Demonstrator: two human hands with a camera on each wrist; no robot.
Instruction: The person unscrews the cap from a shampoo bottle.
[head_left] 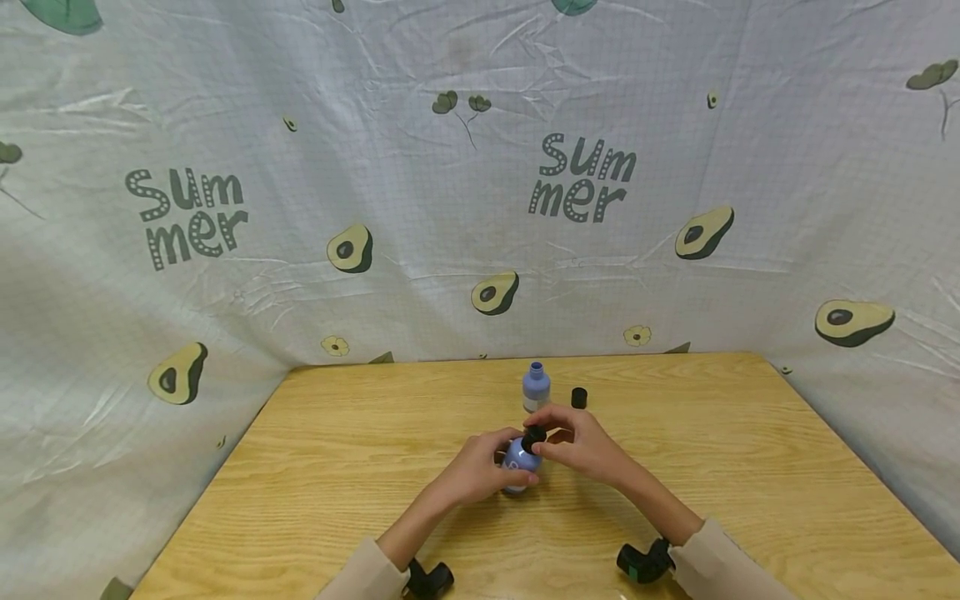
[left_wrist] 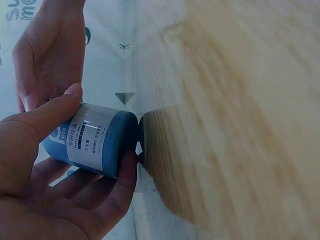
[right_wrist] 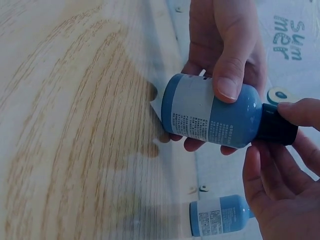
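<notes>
A small blue bottle [head_left: 522,456] with a white label is gripped round its body by my left hand [head_left: 480,469]. In the left wrist view the bottle's base [left_wrist: 129,142] is close to the table, and I cannot tell whether it touches. My right hand [head_left: 581,446] pinches the black cap [right_wrist: 276,125] at the bottle's neck between thumb and fingers. Just behind the hands a second blue bottle [head_left: 536,388] stands upright with its mouth uncovered. To its right a loose black cap [head_left: 579,397] rests on the table.
The wooden table [head_left: 360,433] reaches back to a hanging white cloth [head_left: 420,192] printed with avocados and lettering. Each wrist carries a black camera mount, one left [head_left: 430,579] and one right [head_left: 643,562], low over the table.
</notes>
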